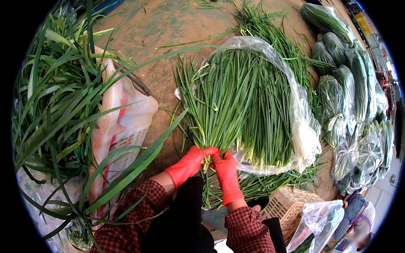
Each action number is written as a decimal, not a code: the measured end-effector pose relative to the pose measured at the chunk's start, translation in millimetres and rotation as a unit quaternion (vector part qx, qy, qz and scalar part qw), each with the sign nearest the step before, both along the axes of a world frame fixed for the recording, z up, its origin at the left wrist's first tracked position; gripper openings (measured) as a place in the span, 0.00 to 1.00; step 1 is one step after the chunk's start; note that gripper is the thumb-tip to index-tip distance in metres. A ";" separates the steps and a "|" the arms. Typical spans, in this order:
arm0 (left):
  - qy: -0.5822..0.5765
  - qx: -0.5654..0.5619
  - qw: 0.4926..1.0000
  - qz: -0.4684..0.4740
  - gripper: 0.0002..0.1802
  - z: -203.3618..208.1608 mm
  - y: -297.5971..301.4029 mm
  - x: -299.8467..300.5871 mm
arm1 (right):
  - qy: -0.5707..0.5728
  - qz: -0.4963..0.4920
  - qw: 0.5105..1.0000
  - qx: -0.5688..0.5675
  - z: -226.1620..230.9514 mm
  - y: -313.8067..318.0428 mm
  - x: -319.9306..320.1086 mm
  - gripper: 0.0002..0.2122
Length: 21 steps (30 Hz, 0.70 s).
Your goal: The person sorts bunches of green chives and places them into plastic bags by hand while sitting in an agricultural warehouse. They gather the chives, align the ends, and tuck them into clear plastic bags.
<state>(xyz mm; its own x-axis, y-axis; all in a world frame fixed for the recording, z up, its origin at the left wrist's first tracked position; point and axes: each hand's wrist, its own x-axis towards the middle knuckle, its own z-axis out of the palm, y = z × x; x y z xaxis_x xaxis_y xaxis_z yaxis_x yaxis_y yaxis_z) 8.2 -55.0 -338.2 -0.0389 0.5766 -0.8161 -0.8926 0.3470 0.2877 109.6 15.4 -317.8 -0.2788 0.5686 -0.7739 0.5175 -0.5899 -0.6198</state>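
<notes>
Both of my hands wear red rubber gloves and meet at the pale root ends of a bunch of garlic chives. My left hand is closed round the stems from the left. The fingers of my right hand pinch together at the same stem ends, close against my left thumb. The bunch fans out away from me, its leaf tips overlapping a thick layer of more chives. That layer lies on an opened clear plastic bag, whose crumpled edge curves round its far and right sides.
A whitish crate heaped with long broad green leaves stands at left. Loose chives lie behind the bag. Several filled clear bags of greens are piled at right. A tan plastic basket and another person are at lower right.
</notes>
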 end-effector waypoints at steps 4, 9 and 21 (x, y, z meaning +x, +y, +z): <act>0.027 -0.054 0.997 0.041 0.14 -27.3 -1.5 7.9 | 0.032 -0.085 0.995 -0.031 31.8 -11.8 7.7 0.08; -0.092 -0.015 0.991 0.098 0.15 -27.2 -1.7 3.6 | -0.010 -0.131 0.990 -0.054 52.4 -22.9 77.6 0.10; -0.250 0.133 0.955 0.088 0.19 -34.3 -21.5 -9.3 | -0.174 0.163 0.942 0.235 60.4 -16.5 84.6 0.14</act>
